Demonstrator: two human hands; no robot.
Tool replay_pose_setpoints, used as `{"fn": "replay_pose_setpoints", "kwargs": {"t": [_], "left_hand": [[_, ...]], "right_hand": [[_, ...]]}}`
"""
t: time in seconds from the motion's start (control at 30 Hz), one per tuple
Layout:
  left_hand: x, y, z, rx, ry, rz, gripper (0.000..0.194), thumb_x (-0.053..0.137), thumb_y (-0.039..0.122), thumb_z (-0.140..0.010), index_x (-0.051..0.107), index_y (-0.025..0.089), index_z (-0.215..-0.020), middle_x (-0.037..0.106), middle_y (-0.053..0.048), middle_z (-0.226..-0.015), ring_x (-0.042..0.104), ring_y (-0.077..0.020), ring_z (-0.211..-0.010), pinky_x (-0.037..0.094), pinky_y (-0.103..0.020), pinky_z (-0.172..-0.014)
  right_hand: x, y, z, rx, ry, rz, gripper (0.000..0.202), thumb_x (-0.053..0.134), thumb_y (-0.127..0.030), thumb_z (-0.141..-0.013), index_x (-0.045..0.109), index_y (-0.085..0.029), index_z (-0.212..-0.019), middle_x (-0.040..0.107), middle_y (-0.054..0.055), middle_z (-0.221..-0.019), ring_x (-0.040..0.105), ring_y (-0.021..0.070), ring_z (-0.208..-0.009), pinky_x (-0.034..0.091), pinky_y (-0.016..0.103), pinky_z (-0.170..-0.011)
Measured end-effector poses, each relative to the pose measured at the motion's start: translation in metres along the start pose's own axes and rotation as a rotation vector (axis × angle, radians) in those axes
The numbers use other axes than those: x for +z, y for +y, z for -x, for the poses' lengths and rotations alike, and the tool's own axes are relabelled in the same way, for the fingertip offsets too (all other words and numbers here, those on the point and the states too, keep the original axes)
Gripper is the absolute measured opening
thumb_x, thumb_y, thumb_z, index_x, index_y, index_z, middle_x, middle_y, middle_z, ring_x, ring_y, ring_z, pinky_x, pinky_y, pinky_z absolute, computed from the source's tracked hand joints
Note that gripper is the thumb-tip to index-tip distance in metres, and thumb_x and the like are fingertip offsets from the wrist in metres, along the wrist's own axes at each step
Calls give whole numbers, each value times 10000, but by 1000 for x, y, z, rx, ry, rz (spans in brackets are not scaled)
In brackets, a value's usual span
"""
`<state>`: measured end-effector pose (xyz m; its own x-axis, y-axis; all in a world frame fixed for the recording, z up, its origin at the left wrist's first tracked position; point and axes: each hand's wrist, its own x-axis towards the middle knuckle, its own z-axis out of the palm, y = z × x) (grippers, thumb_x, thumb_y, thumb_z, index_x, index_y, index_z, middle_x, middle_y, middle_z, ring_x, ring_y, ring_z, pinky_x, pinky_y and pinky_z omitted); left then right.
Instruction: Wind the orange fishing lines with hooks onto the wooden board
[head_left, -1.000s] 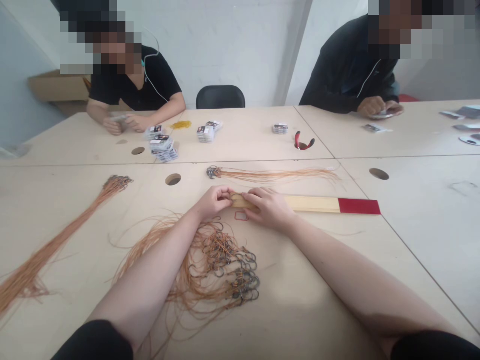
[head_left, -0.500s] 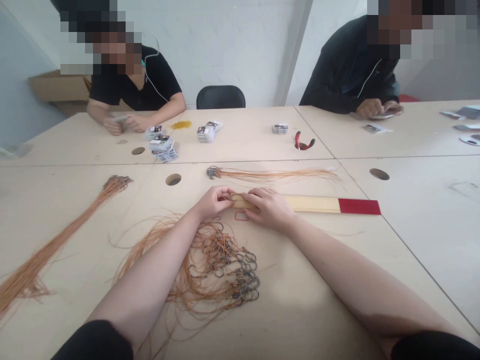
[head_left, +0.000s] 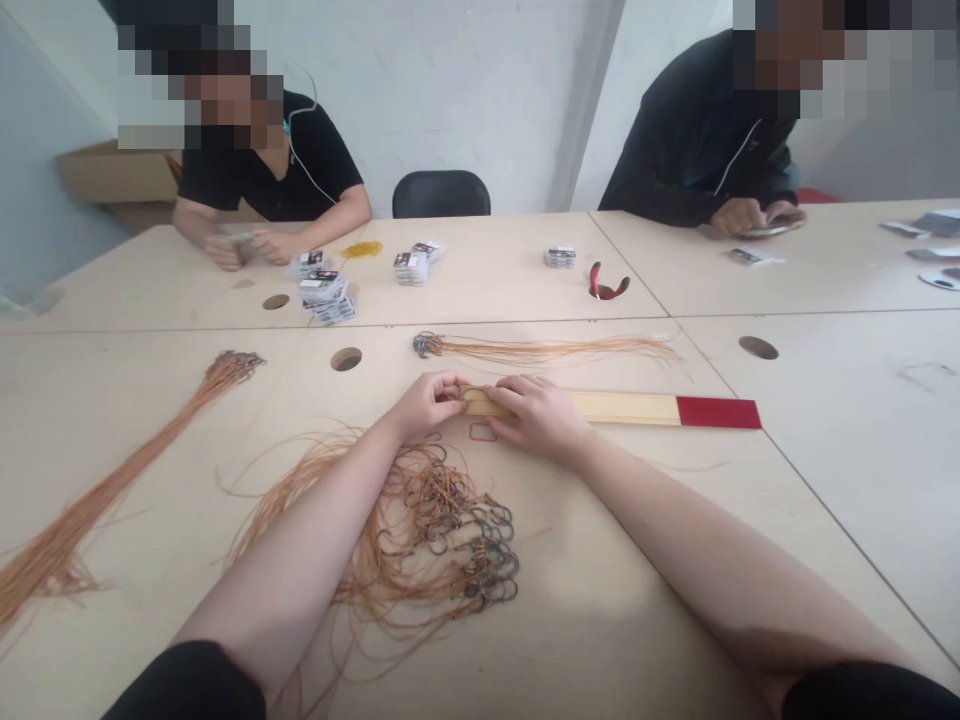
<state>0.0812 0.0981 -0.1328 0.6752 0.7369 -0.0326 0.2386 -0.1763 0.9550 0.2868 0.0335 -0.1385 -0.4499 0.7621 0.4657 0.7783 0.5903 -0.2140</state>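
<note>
A long flat wooden board (head_left: 630,407) with a red right end lies across the table in front of me. At its left end my left hand (head_left: 429,405) is closed, thumb and fingers pinched around the board's tip. A dark curved fish hook (head_left: 474,390) shows on the board between my hands. My right hand (head_left: 541,415) grips across the board just to the right, fingertips on top and thumb at the near edge. Whatever lies under its fingers is hidden. Below my hands a loose heap of fish hooks (head_left: 487,560) is tangled with orange lines (head_left: 315,490).
Bundles of hooked orange line lie at left (head_left: 150,450) and beyond the board (head_left: 540,348). Small packs (head_left: 326,290), red-handled pliers (head_left: 609,285) and yellow strands (head_left: 362,249) sit farther off. Table holes (head_left: 346,359) break the surface. Two people work across the table.
</note>
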Motion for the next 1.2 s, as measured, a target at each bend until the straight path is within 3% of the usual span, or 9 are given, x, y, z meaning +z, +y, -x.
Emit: {"fn": "replay_pose_setpoints", "kwargs": {"t": [0.43, 1.07, 1.2], "left_hand": [[1, 3, 1, -5, 7, 0, 258, 558, 176, -711, 565, 110, -961, 630, -22, -733, 575, -109, -657, 403, -194, -584], [2, 5, 0, -32, -5, 102, 173, 563, 111, -649, 549, 121, -821, 638, -4, -702, 581, -103, -647, 411, -195, -596], [3, 6, 1, -44, 0, 84, 179, 581, 142, -655, 543, 120, -828, 632, -8, -688, 566, -95, -612, 398, -187, -560]], "right_hand": [[0, 0, 0, -2, -3, 5, 338, 551, -340, -812, 545, -210, -1124, 595, 76, -1011, 552, 195, -893, 425, 317, -807], [-2, -1, 1, -38, 35, -61, 364, 535, -404, -825, 561, -202, -1127, 610, 78, -1000, 562, 190, -882, 434, 312, -791], [1, 1, 1, -13, 81, -97, 252, 472, -354, -882, 621, -210, -1024, 634, 58, -972, 578, 163, -853, 428, 287, -769]]}}
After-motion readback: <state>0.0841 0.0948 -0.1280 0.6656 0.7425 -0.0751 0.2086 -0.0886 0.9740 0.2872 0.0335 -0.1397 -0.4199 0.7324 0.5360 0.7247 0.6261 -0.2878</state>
